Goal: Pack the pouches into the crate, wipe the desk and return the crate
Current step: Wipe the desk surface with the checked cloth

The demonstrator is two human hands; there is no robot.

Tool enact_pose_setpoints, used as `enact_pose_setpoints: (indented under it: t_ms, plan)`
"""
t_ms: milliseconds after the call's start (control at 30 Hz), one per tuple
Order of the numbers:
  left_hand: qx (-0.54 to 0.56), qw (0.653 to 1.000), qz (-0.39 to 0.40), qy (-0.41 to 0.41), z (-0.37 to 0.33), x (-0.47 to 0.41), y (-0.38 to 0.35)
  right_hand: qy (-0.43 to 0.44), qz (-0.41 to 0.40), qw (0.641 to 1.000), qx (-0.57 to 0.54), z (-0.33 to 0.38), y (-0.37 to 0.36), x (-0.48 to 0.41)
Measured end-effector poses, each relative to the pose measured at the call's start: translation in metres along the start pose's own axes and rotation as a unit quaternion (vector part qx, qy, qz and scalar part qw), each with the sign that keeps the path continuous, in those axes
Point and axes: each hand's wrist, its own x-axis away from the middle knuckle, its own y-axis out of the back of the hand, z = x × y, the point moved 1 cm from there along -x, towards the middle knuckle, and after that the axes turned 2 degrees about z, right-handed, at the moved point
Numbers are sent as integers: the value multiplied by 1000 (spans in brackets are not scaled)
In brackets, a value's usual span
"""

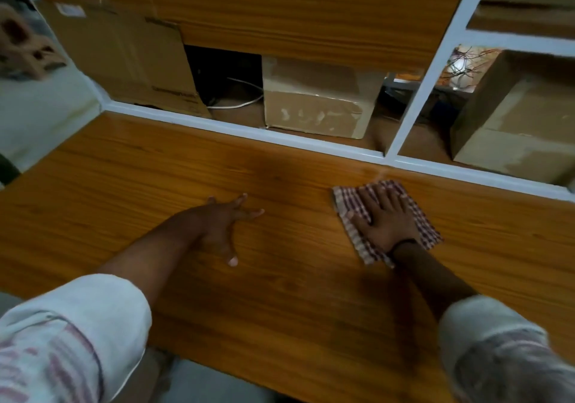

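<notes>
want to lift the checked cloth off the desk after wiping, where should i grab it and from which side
Probably the near-left edge, pinched from above and from the left. The checked cloth lies flat on the desk under the right hand, whose straight fingers cover its middle; that edge sticks out bare beside the thumb. Being flat, it needs a fingertip pinch to raise a fold.
</notes>
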Motion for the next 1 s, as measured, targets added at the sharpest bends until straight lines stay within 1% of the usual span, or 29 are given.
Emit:
enact_pose_setpoints:
  t_ms: [33,67,133,233,300,367,433,500,567,667,700,800,833,867,900,933,967,1000]
  plan:
    - [3,1000,5,2,2,0,3,-33,-4,999,-1,-3,1,-18]
    - [8,1000,11,5,4,-3,4,-43,-5,999,1,0,3,-33]
    - [20,1000,16,5,8,-5,6,-8,7,1000,2,18,3,-53]
    - [12,1000,15,-1,6,-4,4,76,33,997,2,55,3,-78]
    - [12,1000,12,5,3,-1,7,151,46,987,15,79,5,-94]
    - [19,1000,9,0,4,-1,7,246,62,966,47,93,6,-107]
    - [26,1000,5,-14,8,-4,3,310,71,946,61,89,12,-123]
    - [40,999,2,-12,13,-6,0,304,66,949,43,74,19,-141]
    - [48,999,3,-14,12,-5,0,265,54,962,28,65,18,-151]
    - [58,998,6,-19,9,-1,5,212,43,976,31,83,10,-131]
    - [53,998,3,-21,8,0,6,219,47,974,37,91,5,-114]
    - [26,999,-5,-19,3,2,7,325,67,942,44,96,-2,-46]
    - [16,1000,-8,-20,2,3,8,337,69,938,45,86,-3,-30]
    - [8,1000,-11,-21,1,3,8,319,59,945,46,75,-3,-20]
    - [-2,1000,-12,-23,0,4,9,262,43,963,47,61,-3,-14]
    - [-14,1000,-7,-24,-1,3,10,173,27,984,40,48,-2,-6]
    - [-26,999,1,-25,-1,2,11,74,10,997,22,38,1,2]
    - [-34,999,7,-25,-2,2,12,-14,-4,1000,0,35,2,12]
